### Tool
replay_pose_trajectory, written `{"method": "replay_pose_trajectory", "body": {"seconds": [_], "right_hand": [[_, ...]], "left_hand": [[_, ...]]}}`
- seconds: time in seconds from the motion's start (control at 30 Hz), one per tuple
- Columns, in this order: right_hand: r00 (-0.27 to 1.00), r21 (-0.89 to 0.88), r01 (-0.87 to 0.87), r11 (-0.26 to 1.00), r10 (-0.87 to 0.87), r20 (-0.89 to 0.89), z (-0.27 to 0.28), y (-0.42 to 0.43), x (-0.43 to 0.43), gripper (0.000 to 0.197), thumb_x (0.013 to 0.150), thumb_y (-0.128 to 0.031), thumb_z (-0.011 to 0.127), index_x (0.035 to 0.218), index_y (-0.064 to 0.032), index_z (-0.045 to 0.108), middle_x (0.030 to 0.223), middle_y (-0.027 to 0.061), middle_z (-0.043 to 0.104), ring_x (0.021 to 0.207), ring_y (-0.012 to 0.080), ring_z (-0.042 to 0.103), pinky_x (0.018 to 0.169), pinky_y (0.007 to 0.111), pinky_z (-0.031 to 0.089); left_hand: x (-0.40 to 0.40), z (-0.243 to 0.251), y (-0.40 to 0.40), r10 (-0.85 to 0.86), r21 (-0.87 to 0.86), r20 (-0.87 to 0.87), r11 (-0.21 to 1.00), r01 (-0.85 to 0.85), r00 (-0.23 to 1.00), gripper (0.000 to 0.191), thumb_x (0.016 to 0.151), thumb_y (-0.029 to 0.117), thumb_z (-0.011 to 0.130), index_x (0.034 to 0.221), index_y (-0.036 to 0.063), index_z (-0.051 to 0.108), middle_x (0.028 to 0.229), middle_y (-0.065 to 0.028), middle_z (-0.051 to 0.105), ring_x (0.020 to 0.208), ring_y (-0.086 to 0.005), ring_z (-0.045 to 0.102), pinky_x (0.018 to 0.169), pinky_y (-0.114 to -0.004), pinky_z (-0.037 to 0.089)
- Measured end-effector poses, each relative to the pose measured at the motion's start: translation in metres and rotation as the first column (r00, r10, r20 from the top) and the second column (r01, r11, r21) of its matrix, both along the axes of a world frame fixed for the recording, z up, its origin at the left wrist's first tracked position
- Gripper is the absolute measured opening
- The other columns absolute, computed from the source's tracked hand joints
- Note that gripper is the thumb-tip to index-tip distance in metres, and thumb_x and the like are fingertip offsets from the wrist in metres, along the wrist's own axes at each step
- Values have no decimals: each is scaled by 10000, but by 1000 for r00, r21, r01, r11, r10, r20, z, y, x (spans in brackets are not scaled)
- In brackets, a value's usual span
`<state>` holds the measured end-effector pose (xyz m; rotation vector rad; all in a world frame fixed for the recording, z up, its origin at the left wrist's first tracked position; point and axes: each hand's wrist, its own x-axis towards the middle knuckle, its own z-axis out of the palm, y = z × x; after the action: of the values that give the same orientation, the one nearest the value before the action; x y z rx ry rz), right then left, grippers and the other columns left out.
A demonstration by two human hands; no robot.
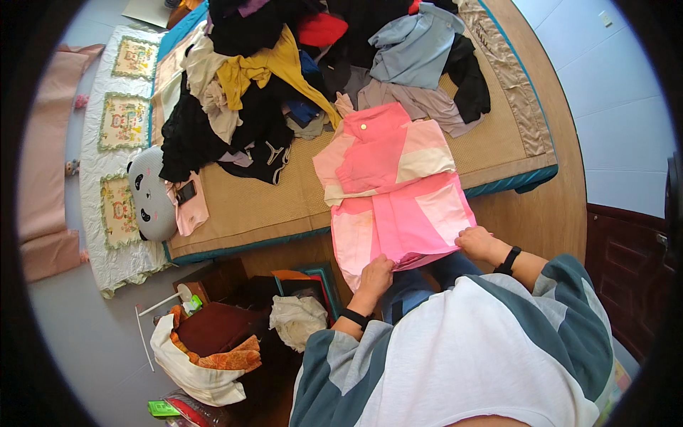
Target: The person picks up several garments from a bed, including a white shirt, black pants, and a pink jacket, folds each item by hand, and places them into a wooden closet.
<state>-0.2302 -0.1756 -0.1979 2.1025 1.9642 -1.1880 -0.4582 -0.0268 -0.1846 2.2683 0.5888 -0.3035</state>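
Observation:
A pink jacket [392,213] with pale pink and cream panels lies partly on the bed, its lower end hanging over the near edge. Its sleeves are laid across the upper front, and a button shows by the collar. My left hand [376,275] grips the hem toward its left side. At the hem's right corner, my right hand [476,244] pinches the fabric. Between both hands the hem is lifted and stretched, with a bit of the inside showing. My fingertips are partly hidden by the cloth.
On the bed [288,197], a heap of clothes includes a yellow garment [267,64], a light blue shirt [419,45] and black garments [197,128]. A phone [187,192] rests on folded pink cloth beside a panda pillow [153,195]. A chair with draped cloth [200,373] stands lower left.

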Motion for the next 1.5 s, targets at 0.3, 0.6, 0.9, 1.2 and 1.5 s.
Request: {"method": "replay_pose_trajectory", "body": {"seconds": [0.3,0.6,0.9,1.2,1.5], "right_hand": [[845,282,533,798,-483,-230,51,8,21,113,649,-34,405,756,-35,440,712,187,500,692,347,478,570,397,376],[896,192,421,886,-375,-237,169,74,75,327,559,-248,644,700,-22,454,644,200,486,643,355,476,521,372,374],[747,196,659,727,-599,-289,285,88,130,125,507,-10,482,618,-62,504,607,173,493,599,327,485,510,349,393],[536,930,339,140,-841,-68,319,90,226,89,584,-80,505,663,-71,545,644,102,513,595,255,502,516,295,400],[475,967,190,171,-878,62,327,11,217,29,634,-101,543,616,-103,521,548,42,470,455,169,483,374,270,376]], "left_hand": [[15,22,12,138,323,348,911,-257,927,139,600,-17,425,711,67,430,638,-106,436,590,-278,455,512,-347,352],[70,101,116,-177,189,545,978,85,819,119,657,77,526,672,23,421,628,-157,458,595,-315,465,499,-348,360],[169,256,182,-248,-301,319,889,346,915,224,571,6,555,788,10,498,591,-88,484,549,-154,463,523,-239,386],[326,304,200,-272,238,817,962,132,508,115,583,-15,511,646,8,417,589,-124,401,530,-254,423,490,-261,350],[342,271,138,-686,684,691,723,100,230,127,552,6,521,635,57,440,635,-61,424,513,-199,474,425,-279,383]]}}
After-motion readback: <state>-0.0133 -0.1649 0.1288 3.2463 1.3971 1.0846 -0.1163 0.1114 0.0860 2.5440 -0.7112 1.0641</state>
